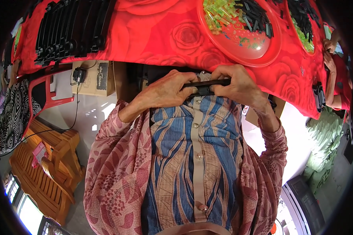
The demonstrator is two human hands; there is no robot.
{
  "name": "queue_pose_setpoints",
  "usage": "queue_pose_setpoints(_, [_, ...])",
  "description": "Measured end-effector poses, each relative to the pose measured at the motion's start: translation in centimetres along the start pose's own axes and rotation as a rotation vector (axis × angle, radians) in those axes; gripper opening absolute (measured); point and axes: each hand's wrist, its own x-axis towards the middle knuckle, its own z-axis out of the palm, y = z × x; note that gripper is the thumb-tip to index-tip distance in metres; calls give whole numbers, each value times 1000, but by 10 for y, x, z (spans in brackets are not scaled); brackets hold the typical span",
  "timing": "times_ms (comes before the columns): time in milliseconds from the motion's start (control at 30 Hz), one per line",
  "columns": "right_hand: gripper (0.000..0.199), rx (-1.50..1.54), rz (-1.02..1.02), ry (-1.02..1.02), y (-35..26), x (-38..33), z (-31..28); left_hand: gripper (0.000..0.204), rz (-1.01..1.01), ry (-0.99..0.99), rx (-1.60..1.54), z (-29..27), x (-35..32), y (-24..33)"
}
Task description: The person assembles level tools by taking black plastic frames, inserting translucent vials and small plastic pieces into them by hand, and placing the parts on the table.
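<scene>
In front of my chest, just off the table's near edge, I hold a long, narrow black plastic part [206, 83] level between both hands. My left hand [169, 89] is closed, thumb and fingers pinching its left end. Closed on its right end is my right hand [236, 83], the thumb underneath and the fingers bent over the top. A darker block-like section [204, 91] shows below the bar between my thumbs; whether it belongs to the same part I cannot tell. My fingers hide both ends.
A red-flowered cloth [153, 39] covers the table. Long black plastic parts [72, 29] lie in rows at left. A red-rimmed round tray [277, 35] holds yellow-green clear pieces [215, 15] and small black pieces [257, 17]. Other people's hands [329, 58] work at far right.
</scene>
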Motion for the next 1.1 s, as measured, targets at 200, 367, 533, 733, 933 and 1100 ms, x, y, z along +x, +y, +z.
queue_pose_setpoints(200, [20,39,56,-24,-4,-2,1,17,-30,3,18,1,0,2])
queue_pose_setpoints(367, [21,-67,32,31,-8,-4,3,17,-4,28,71,4,-1,1])
queue_pose_setpoints(533, [22,-166,-57,107,-3,-7,13,19,20,44,260,8,-4,-2])
queue_pose_setpoints(733, [22,-237,-23,78,-1,-8,18,23,-113,30,435,11,-5,7])
queue_pose_setpoints(933, [23,-273,-112,124,1,-10,23,21,-59,38,384,7,-3,0])
queue_pose_setpoints(1100, [23,-253,-90,43,-1,-8,21,23,6,71,327,7,-4,0])
